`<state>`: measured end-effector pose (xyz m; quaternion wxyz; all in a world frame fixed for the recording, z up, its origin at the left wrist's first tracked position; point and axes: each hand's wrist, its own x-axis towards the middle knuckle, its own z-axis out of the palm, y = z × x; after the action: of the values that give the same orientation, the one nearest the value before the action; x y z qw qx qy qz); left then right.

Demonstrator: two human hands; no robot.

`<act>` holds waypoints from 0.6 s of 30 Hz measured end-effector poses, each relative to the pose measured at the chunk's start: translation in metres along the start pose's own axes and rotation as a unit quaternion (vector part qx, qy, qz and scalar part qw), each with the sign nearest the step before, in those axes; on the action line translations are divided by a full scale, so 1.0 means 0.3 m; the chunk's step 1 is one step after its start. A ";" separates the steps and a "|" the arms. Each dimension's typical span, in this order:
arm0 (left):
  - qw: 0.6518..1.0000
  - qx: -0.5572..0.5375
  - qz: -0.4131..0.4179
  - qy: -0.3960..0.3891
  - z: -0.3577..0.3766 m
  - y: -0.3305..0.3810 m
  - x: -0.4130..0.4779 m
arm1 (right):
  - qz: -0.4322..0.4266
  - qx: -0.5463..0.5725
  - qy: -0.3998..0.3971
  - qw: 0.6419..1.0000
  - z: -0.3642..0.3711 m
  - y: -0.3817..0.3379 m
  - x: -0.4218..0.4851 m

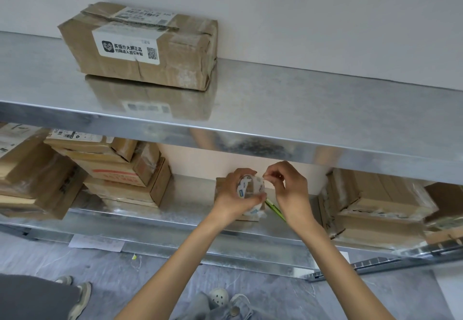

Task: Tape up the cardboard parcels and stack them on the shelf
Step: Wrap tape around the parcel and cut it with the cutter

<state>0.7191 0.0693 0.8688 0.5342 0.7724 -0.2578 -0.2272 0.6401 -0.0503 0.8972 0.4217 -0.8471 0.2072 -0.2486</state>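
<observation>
Both hands hover over a small brown cardboard parcel (251, 216): left hand (229, 197) grips the clear tape roll (250, 185), right hand (288, 189) pinches its edge, seemingly freeing the end.

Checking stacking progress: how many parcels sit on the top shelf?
1: a parcel at the left of the top shelf. The shelf runs past the frame on both sides, so more may be hidden.

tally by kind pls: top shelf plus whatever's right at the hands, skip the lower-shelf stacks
Cardboard parcels: 2 (top-shelf parcel; small parcel on the lower shelf)
Tape roll: 1, held in the left hand
Green tool: 1, beside the small parcel
Total: 4
</observation>
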 end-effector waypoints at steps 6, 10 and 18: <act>0.996 0.023 0.061 0.053 -0.014 -0.034 -0.001 | 0.058 0.069 -0.023 0.996 -0.008 -0.015 -0.001; 0.989 0.051 0.118 0.076 -0.004 -0.035 -0.004 | 0.135 0.082 -0.078 0.984 -0.013 0.012 0.010; 0.976 0.088 0.171 0.104 0.004 -0.039 -0.009 | 0.214 0.170 -0.088 0.958 -0.010 0.013 0.011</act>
<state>0.7182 0.0738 0.8575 0.5188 0.7803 -0.3482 -0.0272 0.6404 -0.0561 0.8964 0.6196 -0.7171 0.3003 -0.1081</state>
